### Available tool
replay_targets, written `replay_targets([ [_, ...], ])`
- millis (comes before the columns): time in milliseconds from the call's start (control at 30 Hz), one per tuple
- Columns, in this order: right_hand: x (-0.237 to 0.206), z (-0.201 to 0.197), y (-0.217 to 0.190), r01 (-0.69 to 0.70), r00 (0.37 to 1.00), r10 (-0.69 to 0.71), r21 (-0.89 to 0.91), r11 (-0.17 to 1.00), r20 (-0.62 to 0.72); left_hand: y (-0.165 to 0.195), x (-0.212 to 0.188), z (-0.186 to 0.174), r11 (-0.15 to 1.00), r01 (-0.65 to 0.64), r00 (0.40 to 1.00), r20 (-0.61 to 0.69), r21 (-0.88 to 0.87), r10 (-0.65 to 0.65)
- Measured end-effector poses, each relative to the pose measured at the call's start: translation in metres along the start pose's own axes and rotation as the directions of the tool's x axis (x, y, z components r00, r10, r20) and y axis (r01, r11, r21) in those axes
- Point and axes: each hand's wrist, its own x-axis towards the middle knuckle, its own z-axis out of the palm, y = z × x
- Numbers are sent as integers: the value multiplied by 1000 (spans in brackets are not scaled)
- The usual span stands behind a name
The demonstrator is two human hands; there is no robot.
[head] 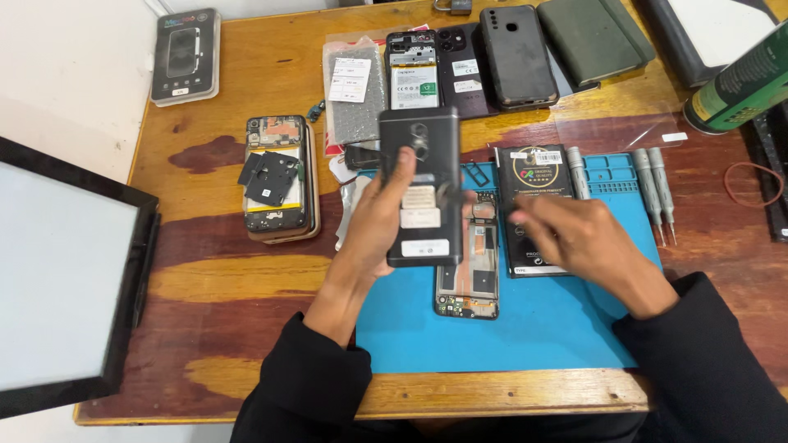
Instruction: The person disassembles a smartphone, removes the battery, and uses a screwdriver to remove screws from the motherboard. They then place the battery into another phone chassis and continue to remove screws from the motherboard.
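Desk: wooden desk (222, 279), worn varnish, with a blue mat (525, 336) in the middle as the work patch.
Left hand: left hand (373, 226) is clamped round a dark back cover (420, 189), thumb up by the camera holes, fingers behind. It's held upright, lifted off the mat, inner side away from the camera, looks like that keeps it steady for the other hand.
Right hand: right hand (579, 234) is blurry, fingers pinched near the cover's right edge. Can't tell if it's actually gripping anything.
Under the hands: open phone (468, 271) lies flat on the mat, guts up, partly hidden by the cover.
Just right of it: black box (533, 176) with a gold round badge, half on the mat, under the right hand.
Tools: screwdrivers (652, 184) lined up by the mat's top right, easy reach.
Left side: another stripped phone (277, 176) with loose black plates stacked on it, parked away from the mat.
Back row: battery-out phone (412, 70), dark cases (517, 53) and a grey pouch (593, 37), side by side.
Edges: tablet (61, 271) far left, spray can (739, 78) top right.
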Motion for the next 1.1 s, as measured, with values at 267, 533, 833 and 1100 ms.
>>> replay_targets([
  [267,-2,2,-2,-31,994,34,28,999,-106,-20,10,-12,999,3,960,-279,46,10],
  [533,-6,7,-13,121,985,-104,119,985,-141,-35,14,-29,990,2,927,-370,-140,-54],
  [833,-11,15,-23,217,971,-225,-106,970,-75,-39,14,-20,958,8,878,-457,-286,-143],
  [1100,-13,8,-25,229,945,-261,-171,958,-198,-44,12,-21,932,21,846,-490,-362,-210],
])
